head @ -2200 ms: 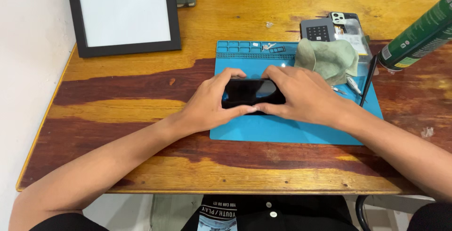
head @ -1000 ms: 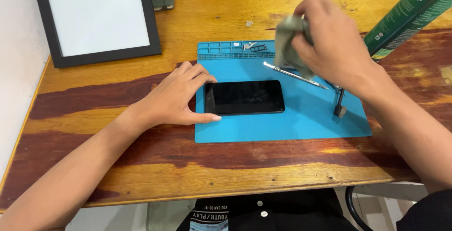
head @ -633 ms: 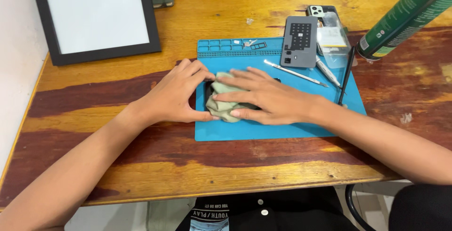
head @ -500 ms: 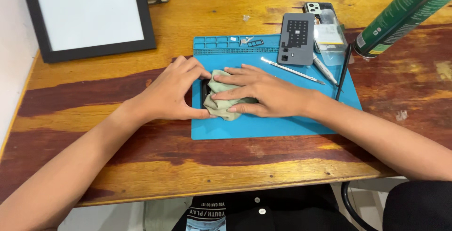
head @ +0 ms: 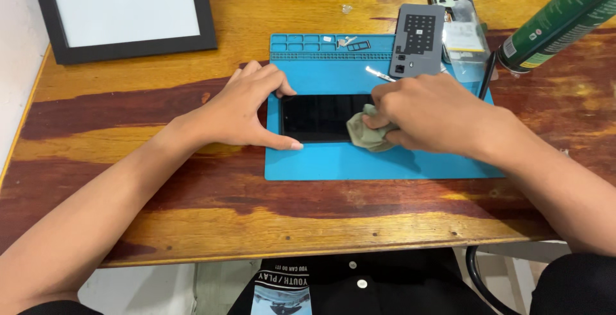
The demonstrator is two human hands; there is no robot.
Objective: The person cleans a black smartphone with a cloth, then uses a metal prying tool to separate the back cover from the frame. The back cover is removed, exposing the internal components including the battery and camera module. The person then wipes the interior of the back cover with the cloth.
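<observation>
**Head view: cloth on phone screen, both hands down**

Head view, near to far. Worktop edge closest, wood grain, bare in front. On it a blue mat with the phone lying flat, face up, long side across the mat. Screen is dark, glossy, no cracks that I can make out.

Left hand open, not gripping: fingers spread over the phone's left end, thumb along its near edge, pinning it. Right hand closed around a bunched grey-green cloth, pressed to the screen's right end.

To do this well, I'd say: keep the left hand bracing, light flat strokes, cloth kept clear of the loose parts behind.

Further back: a thin metal tool, a grey back cover, a clear bag, a green can at right. Far left, a black-framed white board.
</observation>
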